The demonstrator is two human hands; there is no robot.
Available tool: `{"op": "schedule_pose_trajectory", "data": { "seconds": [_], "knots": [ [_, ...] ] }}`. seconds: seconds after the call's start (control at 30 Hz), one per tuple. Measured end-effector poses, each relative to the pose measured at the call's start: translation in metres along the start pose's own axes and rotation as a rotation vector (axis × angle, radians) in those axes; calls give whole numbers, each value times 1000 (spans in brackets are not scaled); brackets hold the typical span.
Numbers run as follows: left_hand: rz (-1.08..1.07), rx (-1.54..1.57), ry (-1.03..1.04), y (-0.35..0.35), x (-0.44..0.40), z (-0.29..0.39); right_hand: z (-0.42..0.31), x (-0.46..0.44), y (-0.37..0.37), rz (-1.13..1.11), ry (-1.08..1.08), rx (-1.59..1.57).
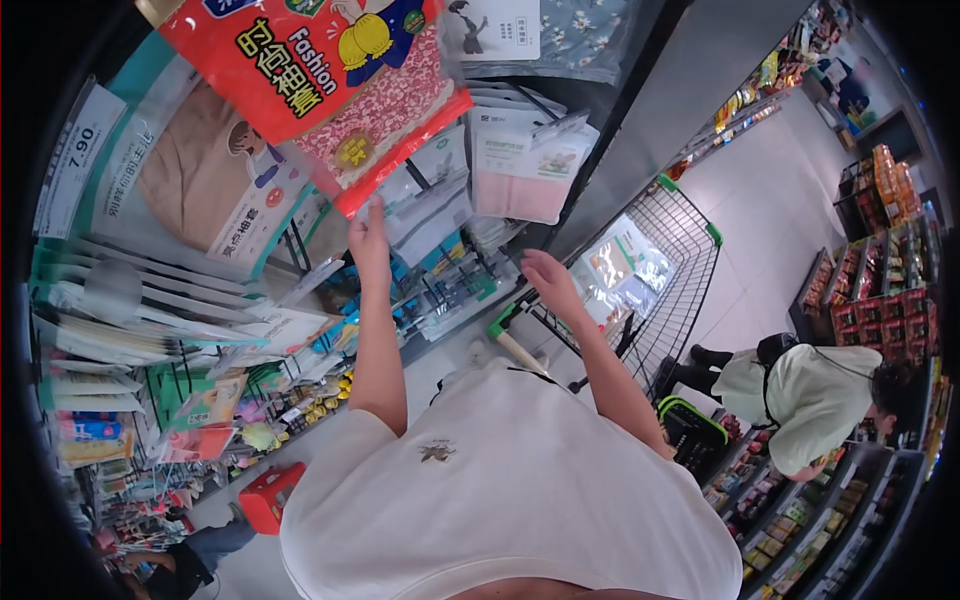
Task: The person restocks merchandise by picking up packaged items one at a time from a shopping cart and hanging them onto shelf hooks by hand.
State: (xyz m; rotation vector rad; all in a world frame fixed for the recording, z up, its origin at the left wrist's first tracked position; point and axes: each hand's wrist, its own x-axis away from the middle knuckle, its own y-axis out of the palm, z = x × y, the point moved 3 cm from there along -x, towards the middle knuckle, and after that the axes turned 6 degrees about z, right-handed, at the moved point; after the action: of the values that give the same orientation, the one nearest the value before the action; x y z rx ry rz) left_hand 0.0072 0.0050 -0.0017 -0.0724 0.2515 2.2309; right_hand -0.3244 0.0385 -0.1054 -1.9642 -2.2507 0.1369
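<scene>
red pack: top's chopped off by the frame
white pack edges: smeary mess
pink pack: small print's way too tiny to read

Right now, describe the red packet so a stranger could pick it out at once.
Start at the shopping cart and go left, past the right hand, to the left hand. The red packet is just above it, reaching the picture's top edge. Unlike the paler packs nearby, it is bright red, marked "Fashion", with a pink patterned section.
</scene>
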Motion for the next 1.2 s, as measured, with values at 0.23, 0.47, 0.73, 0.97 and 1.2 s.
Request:
{"op": "schedule_pose_trajectory", "data": {
  "seconds": [0.23,0.47,0.73,0.97,1.2],
  "knots": [
    [24,-141,29,-17,-3,-21,112,64,-88,60,258,216],
    [19,-216,-98,-45,53,-93,273,225,-182,269,843,675],
    [-453,-444,-501,-9,157,-187,257,227,-162,431,869,656],
    [-1174,-1003,-10,102,213,-200,256,228,-162,421,810,520],
    [-1278,-1302,91,149,216,-242,264,230,-169,491,897,263]
  ]
}}
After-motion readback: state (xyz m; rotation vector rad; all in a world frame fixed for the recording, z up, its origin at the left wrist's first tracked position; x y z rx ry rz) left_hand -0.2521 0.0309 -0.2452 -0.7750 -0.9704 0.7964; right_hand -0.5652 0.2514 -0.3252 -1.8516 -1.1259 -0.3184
